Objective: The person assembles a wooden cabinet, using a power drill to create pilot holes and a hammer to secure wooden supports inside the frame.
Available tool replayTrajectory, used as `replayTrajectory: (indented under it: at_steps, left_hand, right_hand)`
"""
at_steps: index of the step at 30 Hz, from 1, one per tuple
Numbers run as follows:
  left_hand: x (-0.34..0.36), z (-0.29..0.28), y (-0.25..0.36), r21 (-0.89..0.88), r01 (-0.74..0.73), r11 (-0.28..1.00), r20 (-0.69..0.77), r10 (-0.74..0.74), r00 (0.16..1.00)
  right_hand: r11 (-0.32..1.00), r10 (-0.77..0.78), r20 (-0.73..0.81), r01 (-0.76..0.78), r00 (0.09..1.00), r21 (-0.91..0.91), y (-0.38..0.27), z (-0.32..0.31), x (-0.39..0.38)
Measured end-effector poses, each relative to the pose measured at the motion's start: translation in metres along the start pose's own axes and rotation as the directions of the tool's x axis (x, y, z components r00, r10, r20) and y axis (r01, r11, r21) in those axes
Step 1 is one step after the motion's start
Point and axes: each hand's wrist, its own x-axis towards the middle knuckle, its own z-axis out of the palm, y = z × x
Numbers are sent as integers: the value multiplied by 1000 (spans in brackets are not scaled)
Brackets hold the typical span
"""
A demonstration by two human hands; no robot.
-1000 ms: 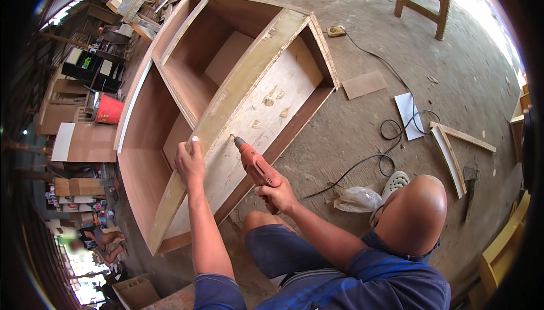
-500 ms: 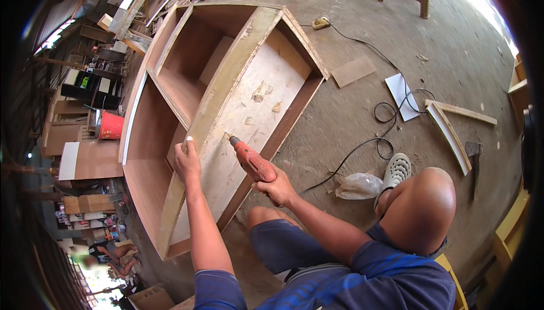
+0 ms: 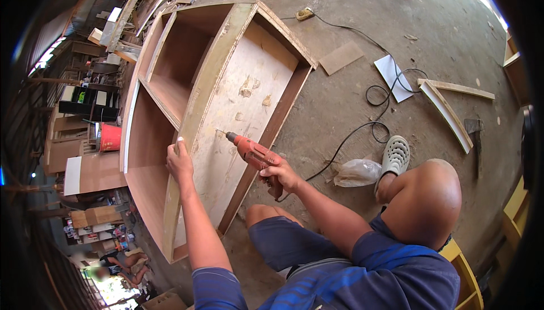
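A large brown wooden cabinet [image 3: 148, 157] lies on its back on the concrete floor, its compartments facing up. A long pale wooden board [image 3: 207, 86] runs lengthwise across it. My left hand [image 3: 180, 162] presses on this board near its lower part. My right hand [image 3: 280, 177] grips a red electric drill [image 3: 255, 152]. The drill's bit points left, with its tip at the board's right edge, over the cabinet's pale back panel [image 3: 249, 92]. A black cord [image 3: 351, 137] trails from the drill across the floor.
To the right on the floor lie a crumpled plastic bag [image 3: 357, 173], a white sheet [image 3: 395, 77], a small flat board [image 3: 341, 58], an angled wooden frame piece [image 3: 447, 109] and a hammer [image 3: 475, 134]. A red bucket [image 3: 110, 137] and stacked panels stand to the left.
The view has shifted, so the cabinet sits lower and nearer. The drill has edged left toward the board. My left hand stays on the board.
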Motion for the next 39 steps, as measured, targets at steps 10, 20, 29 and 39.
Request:
replayTrajectory:
  at_steps: [10, 20, 29, 39]
  left_hand:
    - [3, 0, -3, -66, -38, 997, -38, 36, 999]
    - [-1, -1, 3, -135, -49, 990, -42, 44, 998]
    - [2, 1, -5, -79, -48, 996, -56, 43, 997]
    - [3, -1, -7, -73, -35, 997, -45, 31, 998]
  right_hand:
    - [950, 209, -19, -199, 978, 241, 37, -54, 13]
    - [945, 238, -22, -226, 971, 237, 57, -64, 25]
    - [945, 253, -35, -239, 967, 223, 56, -62, 33]
    - [871, 256, 22, -240, 966, 429, 63, -54, 34]
